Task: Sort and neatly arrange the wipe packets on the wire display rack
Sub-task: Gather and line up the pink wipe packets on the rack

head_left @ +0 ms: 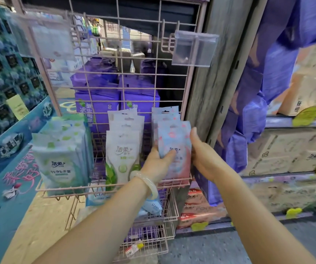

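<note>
A pink wire display rack (115,73) carries three rows of wipe packets on its upper shelf. Green-dotted packets (61,159) stand at the left, white cucumber packets (123,149) in the middle and pink-and-blue packets (174,141) at the right. My left hand (156,164) holds the front pink-and-blue packet from its left side, thumb across the face. My right hand (202,155) presses against that packet's right edge with fingers fairly straight. Both hands frame the same row.
Purple wipe boxes (100,109) sit behind the rack grid. Lower wire baskets (153,221) hold blue and purple packs. A clear price-tag holder (193,48) juts from the top right. A wooden pillar (210,82), purple bags and cardboard cartons (296,159) stand right; a blue display left.
</note>
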### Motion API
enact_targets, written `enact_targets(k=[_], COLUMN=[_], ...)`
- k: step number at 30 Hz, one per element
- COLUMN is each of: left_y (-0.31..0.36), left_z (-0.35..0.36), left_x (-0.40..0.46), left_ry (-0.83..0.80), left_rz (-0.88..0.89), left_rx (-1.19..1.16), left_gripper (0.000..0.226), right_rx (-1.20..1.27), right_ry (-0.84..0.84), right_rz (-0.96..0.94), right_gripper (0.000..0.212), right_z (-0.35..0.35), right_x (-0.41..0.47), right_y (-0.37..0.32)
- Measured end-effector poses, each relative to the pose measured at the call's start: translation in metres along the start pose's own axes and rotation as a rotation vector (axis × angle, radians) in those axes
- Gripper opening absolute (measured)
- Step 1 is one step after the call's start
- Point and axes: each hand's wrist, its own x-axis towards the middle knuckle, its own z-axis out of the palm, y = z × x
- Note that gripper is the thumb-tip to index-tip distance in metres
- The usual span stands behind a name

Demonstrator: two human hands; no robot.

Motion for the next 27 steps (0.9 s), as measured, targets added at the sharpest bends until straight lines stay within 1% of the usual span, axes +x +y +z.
enact_targets(k=[3,4,5,6,7,8,9,11,12,14,16,18,19,21,24,26,27], left_y=[-0.005,-0.007,-0.010,-0.012,-0.013,-0.013,-0.012,-0.006,-0.004,0.002,0.009,0.011,0.009,0.002,-0.005,0.000,0.003], left_z=[-0.003,-0.003,-0.004,-0.005,-0.005,-0.005,-0.004,-0.002,-0.001,0.000,0.000,-0.002,-0.003,-0.005,-0.008,-0.006,-0.006], left_x=[0.007,0.007,0.008,0.008,0.009,0.013,0.018,0.022,0.022,0.022,0.027,0.032,0.032,0.025,0.024,0.029,0.031], left_ry=[-0.029,0.011,0.084,0.156,0.190,0.185,0.146,0.038,0.001,-0.028,-0.035,-0.029,-0.022,-0.035,-0.029,-0.017,-0.008], left_rz=[-0.030,-0.019,-0.009,-0.008,-0.027,-0.063,-0.109,-0.150,-0.123,-0.003,0.140,0.209,0.212,0.140,0.077,0.082,0.090], left_rx=[0.161,0.173,0.165,0.127,0.073,0.026,-0.006,0.001,0.020,0.048,0.059,0.113,0.161,0.200,0.139,0.097,0.081], left_gripper=[0.048,0.051,0.057,0.069,0.084,0.095,0.097,0.081,0.079,0.089,0.091,0.089,0.090,0.101,0.118,0.118,0.116], right_rx=[-0.164,-0.190,-0.195,-0.191,-0.187,-0.170,-0.134,-0.058,-0.038,0.010,0.051,0.031,0.009,-0.032,-0.043,-0.018,-0.009], right_ry=[0.018,0.041,0.065,0.088,0.103,0.096,0.060,-0.027,-0.039,-0.035,-0.050,-0.058,-0.060,-0.071,-0.103,-0.107,-0.100], right_rz=[-0.061,-0.076,-0.092,-0.112,-0.131,-0.136,-0.124,-0.091,-0.104,-0.206,-0.312,-0.335,-0.323,-0.285,-0.275,-0.285,-0.298], right_gripper=[0.060,0.057,0.053,0.047,0.044,0.042,0.040,0.030,0.024,0.019,0.027,0.041,0.051,0.067,0.082,0.091,0.090], right_z=[0.006,0.009,0.012,0.015,0.017,0.018,0.019,0.021,0.021,0.020,0.019,0.020,0.020,0.016,0.010,0.008,0.007], right_x=[-0.001,0.000,0.001,0.001,0.002,0.004,0.005,0.006,0.006,0.008,0.010,0.011,0.012,0.012,0.010,0.013,0.015], right_y=[0.002,0.002,0.001,0.000,-0.002,-0.002,-0.001,0.002,0.003,0.002,-0.003,-0.004,-0.003,0.002,0.002,-0.003,-0.006])
